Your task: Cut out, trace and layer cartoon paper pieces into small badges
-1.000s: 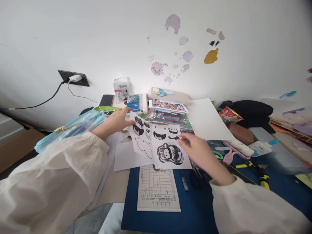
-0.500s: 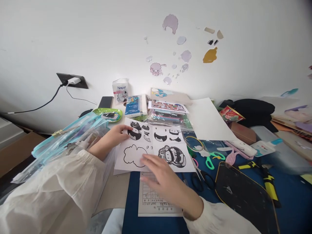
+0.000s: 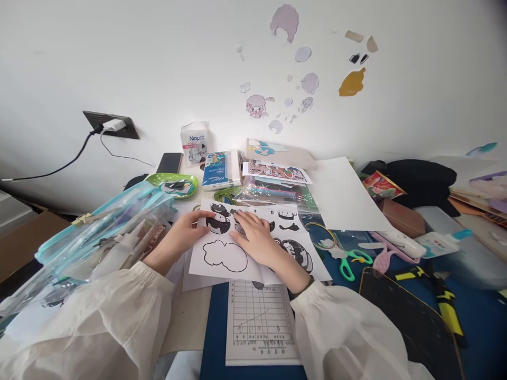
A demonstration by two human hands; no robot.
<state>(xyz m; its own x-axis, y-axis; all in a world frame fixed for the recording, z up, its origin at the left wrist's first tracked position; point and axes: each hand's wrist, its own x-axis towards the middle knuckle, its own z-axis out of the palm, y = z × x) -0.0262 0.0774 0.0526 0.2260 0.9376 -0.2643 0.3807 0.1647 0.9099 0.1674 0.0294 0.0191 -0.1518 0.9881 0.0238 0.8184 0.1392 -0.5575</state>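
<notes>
A white printed sheet with black-and-white cartoon shapes and a cloud outline lies in front of me. My left hand is at its upper left part, fingers and thumb around a printed figure, holding the paper. Across the middle of the sheet lies my right hand, palm down, its fingers spread over the printed drawings and hiding some of them. Another sheet shows beneath the printed one. Nearer to me is a lined form, partly covered by the sheet.
Clear pouches crowd the left. Green-handled scissors, a black board and yellow-handled pliers are to the right. Behind are a green dish, a Nexcare bag and blank white paper.
My right hand has moved up and forward from the sheet's lower edge onto its middle. My left hand stays at the upper left. The view has shifted slightly.
</notes>
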